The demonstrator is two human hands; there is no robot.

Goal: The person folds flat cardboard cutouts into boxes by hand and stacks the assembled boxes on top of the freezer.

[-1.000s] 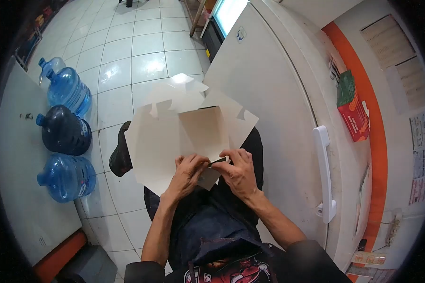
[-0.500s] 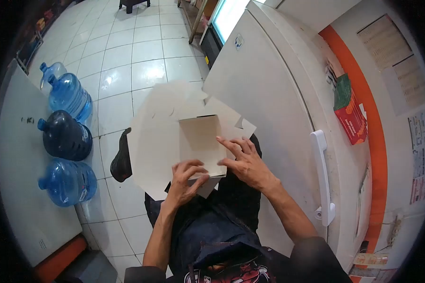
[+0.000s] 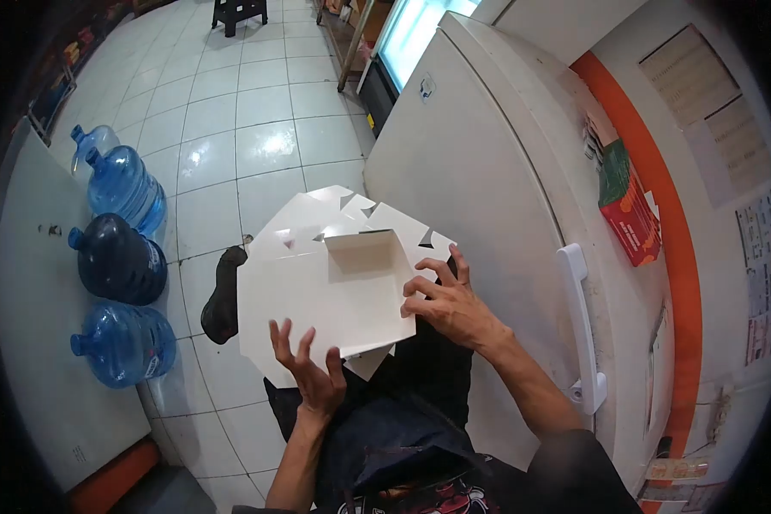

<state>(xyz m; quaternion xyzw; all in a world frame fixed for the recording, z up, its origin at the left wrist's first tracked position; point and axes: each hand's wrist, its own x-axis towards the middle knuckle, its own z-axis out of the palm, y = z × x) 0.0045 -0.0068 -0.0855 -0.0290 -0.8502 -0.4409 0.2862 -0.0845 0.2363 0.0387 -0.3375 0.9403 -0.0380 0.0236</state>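
Note:
A white cardboard food box (image 3: 317, 283), partly folded, lies over my lap. Its far and right walls stand up, while the left part spreads out flat with slotted flaps along the far edge. My right hand (image 3: 450, 300) grips the right wall, thumb and bent fingers at its top edge, with one finger raised off it. At the near left edge, my left hand (image 3: 313, 377) has its fingers spread and holds nothing. Part of a flap (image 3: 370, 361) hangs below the near edge. Whether the left fingertips touch the cardboard, I cannot tell.
A white fridge (image 3: 480, 154) with a long handle (image 3: 583, 330) rises close on my right, a red and green carton (image 3: 630, 206) beyond it. Several water jugs (image 3: 124, 343) line the left side. A dark stool (image 3: 238, 13) stands far off on the tiled floor (image 3: 265, 111).
My left hand has let go of the near wall, moved down and left, and spread its fingers. The box has tilted, showing more of its flat left part. My right hand stays at the right wall.

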